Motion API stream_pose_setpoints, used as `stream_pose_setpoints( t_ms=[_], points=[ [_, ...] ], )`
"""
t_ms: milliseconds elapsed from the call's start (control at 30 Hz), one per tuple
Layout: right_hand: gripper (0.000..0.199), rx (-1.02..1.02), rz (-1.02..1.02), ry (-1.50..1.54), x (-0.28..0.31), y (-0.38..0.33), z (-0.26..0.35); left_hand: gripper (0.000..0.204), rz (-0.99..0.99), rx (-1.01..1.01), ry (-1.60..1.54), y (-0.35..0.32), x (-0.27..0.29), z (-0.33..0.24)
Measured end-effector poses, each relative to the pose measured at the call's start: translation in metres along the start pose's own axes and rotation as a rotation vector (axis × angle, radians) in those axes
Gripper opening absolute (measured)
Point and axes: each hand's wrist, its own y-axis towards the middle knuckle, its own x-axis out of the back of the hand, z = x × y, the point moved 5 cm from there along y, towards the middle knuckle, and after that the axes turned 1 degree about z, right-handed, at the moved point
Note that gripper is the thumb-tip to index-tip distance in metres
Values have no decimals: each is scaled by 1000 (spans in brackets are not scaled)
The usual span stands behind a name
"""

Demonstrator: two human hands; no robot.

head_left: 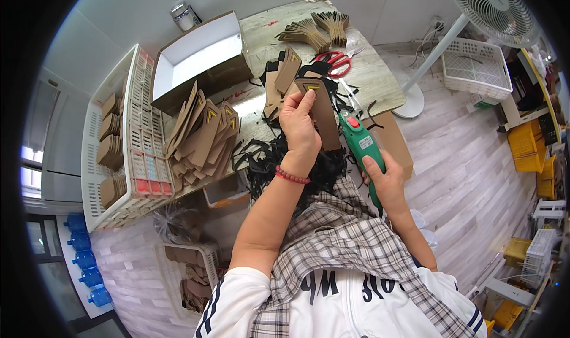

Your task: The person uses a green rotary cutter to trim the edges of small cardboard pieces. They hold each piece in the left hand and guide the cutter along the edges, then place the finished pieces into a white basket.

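My left hand (300, 121) pinches a brown flat strip (323, 115) with a yellow and black corner mark near its top. In my right hand (385, 178) is a green handheld electric tool (358, 137) with a red switch, its thin metal tip pointing up beside the strip. The tip looks apart from the strip, though I cannot tell for sure. Similar brown pieces (288, 71) lie on black material just past my left hand. A tangle of black strips (267, 163) covers my lap and the table's near edge.
Red-handled scissors (337, 64) and fanned brown stacks (306, 34) lie at the table's far side. To the left are a loose brown pile (205, 139), an open box (199, 50) and a white crate (136, 172). A fan (496, 8) stands at the right.
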Motion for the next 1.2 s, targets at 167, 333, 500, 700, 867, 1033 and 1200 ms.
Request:
stream_pose_setpoints(
  t_ms=[167,333,500,700,867,1033,1200],
  points=[
    [30,5,0,-7,0,0,-1,7,26,30,15,-6,-1,6],
    [30,-3,-5,-11,0,1,1,7,37,41,7,-10,-1,11],
    [32,5,4,13,2,3,-1,6,48,99,81,-13,3,16],
    [34,16,-4,-6,4,6,5,7,55,96,93,-18,2,19],
    [35,18,-3,-16,6,7,10,7,88,83,156,-23,0,13],
    [32,23,17,-26,6,6,13,10,143,-14,289,-14,7,3],
    [34,27,59,-18,6,6,11,13,190,-115,463,-5,5,-15]
  ],
)
